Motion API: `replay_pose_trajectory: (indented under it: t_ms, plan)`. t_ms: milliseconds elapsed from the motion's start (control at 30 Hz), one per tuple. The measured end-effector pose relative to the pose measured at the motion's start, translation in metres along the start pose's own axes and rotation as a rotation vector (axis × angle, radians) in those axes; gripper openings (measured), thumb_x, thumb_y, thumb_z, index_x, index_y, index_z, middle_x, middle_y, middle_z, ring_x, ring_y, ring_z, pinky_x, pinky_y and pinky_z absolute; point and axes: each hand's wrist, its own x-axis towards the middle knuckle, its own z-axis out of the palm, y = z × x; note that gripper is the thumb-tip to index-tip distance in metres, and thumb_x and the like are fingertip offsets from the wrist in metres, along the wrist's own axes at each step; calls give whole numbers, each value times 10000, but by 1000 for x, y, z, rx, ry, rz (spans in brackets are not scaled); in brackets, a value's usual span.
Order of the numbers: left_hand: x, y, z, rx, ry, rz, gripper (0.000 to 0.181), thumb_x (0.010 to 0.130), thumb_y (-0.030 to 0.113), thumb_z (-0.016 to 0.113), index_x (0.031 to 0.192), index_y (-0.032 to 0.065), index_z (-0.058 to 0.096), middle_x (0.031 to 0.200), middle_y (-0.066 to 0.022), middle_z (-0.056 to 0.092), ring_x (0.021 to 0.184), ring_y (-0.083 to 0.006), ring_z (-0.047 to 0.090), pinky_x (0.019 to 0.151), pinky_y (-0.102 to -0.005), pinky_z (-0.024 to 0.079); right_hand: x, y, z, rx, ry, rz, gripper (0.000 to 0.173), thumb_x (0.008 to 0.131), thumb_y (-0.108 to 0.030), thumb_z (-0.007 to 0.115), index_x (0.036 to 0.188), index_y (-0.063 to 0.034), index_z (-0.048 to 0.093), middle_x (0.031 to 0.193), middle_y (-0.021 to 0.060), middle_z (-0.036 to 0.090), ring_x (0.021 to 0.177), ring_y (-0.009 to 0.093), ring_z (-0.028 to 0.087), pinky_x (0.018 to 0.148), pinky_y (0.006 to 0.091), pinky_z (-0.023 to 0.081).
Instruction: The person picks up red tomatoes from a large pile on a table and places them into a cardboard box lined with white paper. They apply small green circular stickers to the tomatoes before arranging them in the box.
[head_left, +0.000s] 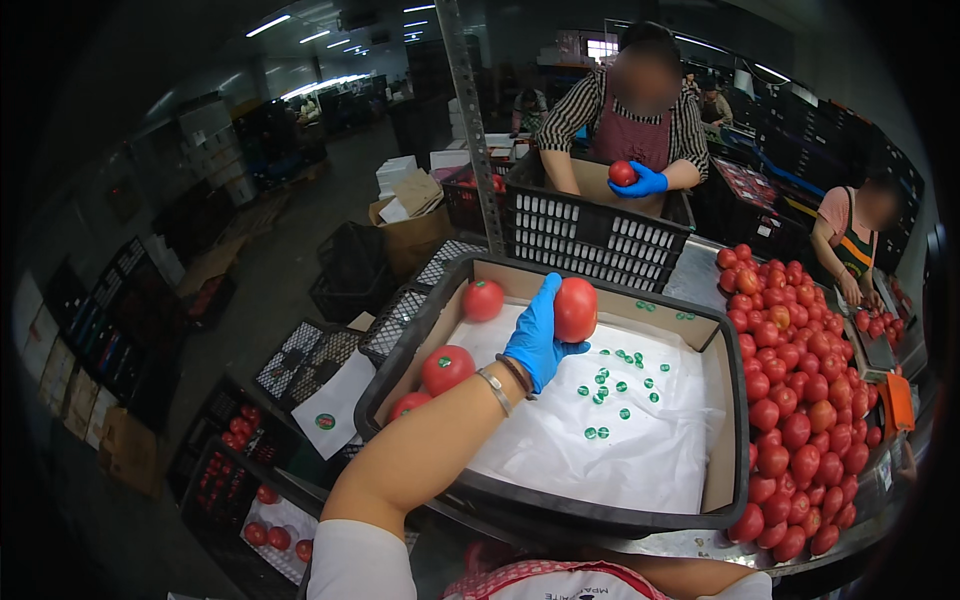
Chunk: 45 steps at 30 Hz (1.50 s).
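My left hand (541, 337), in a blue glove, holds a large red tomato (576, 309) above the black plastic crate (600, 515) in front of me. White paper (540, 435) lines the crate's floor, with several small round green stickers (621, 387) scattered over it. Along the crate's left side sit three tomatoes (448, 370); the upper two bear green stickers, and my forearm partly covers the lowest. My right forearm (675, 576) crosses the bottom of the view below the crate's near rim, and my right hand is out of view.
Many loose tomatoes (799, 397) are heaped on the metal table at right. Across from me, a co-worker (637, 112) holds a tomato over a tall black crate (592, 236). A perforated metal post (472, 120) rises behind my crate. Crates with tomatoes (277, 536) stand lower left.
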Motion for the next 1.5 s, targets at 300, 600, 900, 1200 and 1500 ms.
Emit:
replay_pose_trajectory:
  t_ms: [300,600,900,1200,1500]
  plan:
    - [-6,4,3,10,15,22,564,825,576,551,1209,166,500,1167,-73,538,996,-234,582,613,-409,561,-3,3,2,-23,-12,-8,367,938,-334,467,1124,-54,613,1166,156,590,1107,297,544,942,374,413]
    - [-17,11,5,67,23,149,481,838,477,552,1143,105,539,1087,-112,594,968,-323,602,717,-409,539,-26,38,18,-271,-118,-149,350,937,-330,471,1110,-70,629,1155,154,598,1101,296,551,932,369,423]
    - [-9,12,-1,132,-112,70,545,883,401,523,1287,61,387,1294,-220,391,1095,-429,508,714,-375,563,-31,60,53,-582,403,-614,277,839,-220,578,1092,-136,655,1144,156,598,1059,348,546,930,410,421]
    - [-6,10,-5,116,-135,4,576,877,380,545,1310,52,352,1326,-235,347,1108,-447,487,710,-373,560,-30,40,51,347,-53,-281,339,890,-182,550,1188,-22,583,1260,160,539,1190,302,480,1021,399,343]
    - [-12,13,-9,257,-261,77,495,952,316,409,1346,41,291,1359,-241,311,1208,-435,422,755,-365,557,-65,0,56,596,-283,-628,335,911,-178,519,1190,-2,576,1260,161,539,1205,291,469,1035,400,326]
